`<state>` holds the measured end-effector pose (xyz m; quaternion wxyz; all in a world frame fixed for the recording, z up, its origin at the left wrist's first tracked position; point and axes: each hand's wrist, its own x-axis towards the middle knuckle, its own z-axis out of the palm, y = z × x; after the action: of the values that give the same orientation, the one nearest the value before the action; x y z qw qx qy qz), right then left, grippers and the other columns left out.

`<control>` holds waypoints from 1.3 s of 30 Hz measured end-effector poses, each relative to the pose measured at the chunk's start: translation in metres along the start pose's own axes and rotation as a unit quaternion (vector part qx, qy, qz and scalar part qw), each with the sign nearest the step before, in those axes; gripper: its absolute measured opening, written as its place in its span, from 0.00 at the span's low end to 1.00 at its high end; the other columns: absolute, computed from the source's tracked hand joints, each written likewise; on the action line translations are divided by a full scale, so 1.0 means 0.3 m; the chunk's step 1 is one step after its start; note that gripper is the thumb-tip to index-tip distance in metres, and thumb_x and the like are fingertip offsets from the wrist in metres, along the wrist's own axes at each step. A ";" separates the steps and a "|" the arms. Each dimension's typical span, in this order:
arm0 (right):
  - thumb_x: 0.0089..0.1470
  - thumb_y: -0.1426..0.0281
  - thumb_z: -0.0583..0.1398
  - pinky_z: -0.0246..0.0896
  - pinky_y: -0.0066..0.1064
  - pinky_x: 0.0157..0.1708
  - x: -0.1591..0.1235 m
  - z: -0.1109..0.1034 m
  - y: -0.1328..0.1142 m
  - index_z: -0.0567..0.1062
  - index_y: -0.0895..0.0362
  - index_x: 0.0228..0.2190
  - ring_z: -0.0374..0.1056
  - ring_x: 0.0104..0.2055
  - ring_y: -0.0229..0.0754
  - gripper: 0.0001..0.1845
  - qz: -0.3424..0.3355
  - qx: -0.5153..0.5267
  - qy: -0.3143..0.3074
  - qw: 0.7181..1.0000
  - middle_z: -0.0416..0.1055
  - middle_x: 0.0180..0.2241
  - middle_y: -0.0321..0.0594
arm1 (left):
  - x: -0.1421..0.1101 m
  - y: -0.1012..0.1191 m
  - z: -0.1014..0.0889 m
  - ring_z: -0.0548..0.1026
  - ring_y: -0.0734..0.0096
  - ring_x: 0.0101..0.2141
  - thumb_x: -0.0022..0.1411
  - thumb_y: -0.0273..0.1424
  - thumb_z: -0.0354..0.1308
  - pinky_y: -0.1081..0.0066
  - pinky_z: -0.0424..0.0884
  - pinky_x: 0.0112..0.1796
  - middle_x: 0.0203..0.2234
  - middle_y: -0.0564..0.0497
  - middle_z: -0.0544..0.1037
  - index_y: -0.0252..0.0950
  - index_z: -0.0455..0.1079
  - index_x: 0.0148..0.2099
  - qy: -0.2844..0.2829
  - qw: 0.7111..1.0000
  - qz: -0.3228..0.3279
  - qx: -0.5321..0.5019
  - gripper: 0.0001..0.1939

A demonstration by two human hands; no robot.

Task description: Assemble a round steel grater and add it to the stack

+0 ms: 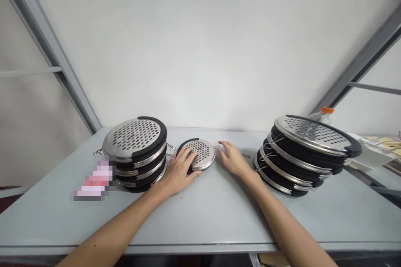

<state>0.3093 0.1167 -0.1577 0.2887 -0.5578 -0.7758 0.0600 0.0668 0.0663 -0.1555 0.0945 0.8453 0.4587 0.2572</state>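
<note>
My left hand [182, 170] lies over the near left part of a round perforated metal disc [205, 155] with a black partial rim. Its fingers are spread on the top face, not wrapped round it. To the right of the disc, my right hand [232, 159] rests at the tabletop, fingers apart and slightly bent, holding nothing. A small wire loop [246, 156] lies just beyond that hand. Left of my left hand stands a stack of similar perforated discs [134, 137]. Another, leaning stack [308, 150] is to the right of my right hand. Wire hooks stick out from both stacks.
The grey table [200, 217] ends at a front edge near me and meets a white wall [200, 50] behind. A blurred-out pink item [95, 179] lies beside the left stack. Behind the right stack is a bottle with an orange cap [327, 110]. Metal frame posts flank both sides.
</note>
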 end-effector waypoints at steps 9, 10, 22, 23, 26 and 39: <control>0.52 0.60 0.57 0.47 0.68 0.50 -0.026 0.046 0.043 0.63 0.58 0.53 0.48 0.60 0.71 0.29 0.146 -0.072 0.034 0.986 0.54 0.59 0.61 | 0.002 -0.001 -0.001 0.49 0.51 0.62 0.60 0.40 0.56 0.47 0.46 0.60 0.60 0.44 0.59 0.41 0.56 0.61 -0.016 0.999 0.022 0.035 0.29; 0.52 0.60 0.58 0.47 0.68 0.51 -0.026 0.044 0.039 0.62 0.58 0.54 0.48 0.60 0.72 0.29 0.148 -0.070 0.034 0.986 0.53 0.59 0.61 | 0.003 -0.001 -0.001 0.49 0.51 0.62 0.60 0.40 0.56 0.47 0.46 0.60 0.60 0.44 0.58 0.40 0.56 0.61 -0.016 0.999 0.025 0.036 0.29; 0.52 0.74 0.52 0.54 0.46 0.57 -0.001 0.011 -0.011 0.55 0.58 0.59 0.58 0.59 0.50 0.32 -0.014 0.115 0.028 0.993 0.56 0.59 0.52 | 0.013 0.020 -0.041 0.59 0.57 0.59 0.64 0.36 0.52 0.55 0.57 0.57 0.57 0.46 0.64 0.41 0.60 0.60 0.046 0.995 0.027 -0.085 0.23; 0.51 0.74 0.53 0.56 0.45 0.56 -0.001 0.006 -0.014 0.55 0.56 0.59 0.60 0.57 0.49 0.33 -0.045 0.131 0.026 0.990 0.58 0.58 0.50 | 0.016 0.025 -0.045 0.63 0.59 0.56 0.64 0.36 0.53 0.58 0.60 0.56 0.55 0.47 0.66 0.42 0.63 0.58 0.059 0.991 0.031 -0.120 0.21; 0.50 0.74 0.55 0.57 0.43 0.55 -0.004 -0.012 -0.036 0.59 0.55 0.57 0.62 0.55 0.47 0.32 -0.099 0.154 0.033 0.983 0.63 0.55 0.47 | 0.030 0.039 -0.062 0.70 0.62 0.50 0.62 0.37 0.57 0.62 0.64 0.53 0.49 0.48 0.73 0.40 0.69 0.52 0.094 0.967 0.005 -0.238 0.17; 0.45 0.62 0.66 0.65 0.37 0.43 0.013 -0.045 -0.069 0.70 0.57 0.39 0.70 0.41 0.44 0.20 0.024 0.431 -0.001 0.902 0.74 0.38 0.42 | 0.022 0.069 -0.108 0.70 0.60 0.49 0.68 0.44 0.42 0.61 0.66 0.50 0.47 0.45 0.73 0.36 0.65 0.53 0.113 0.911 -0.102 -0.384 0.22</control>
<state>0.2982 0.1095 -0.1365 0.4982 -0.3978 -0.6609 0.3959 0.0680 0.0577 -0.1173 0.3852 0.6578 0.4157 0.4960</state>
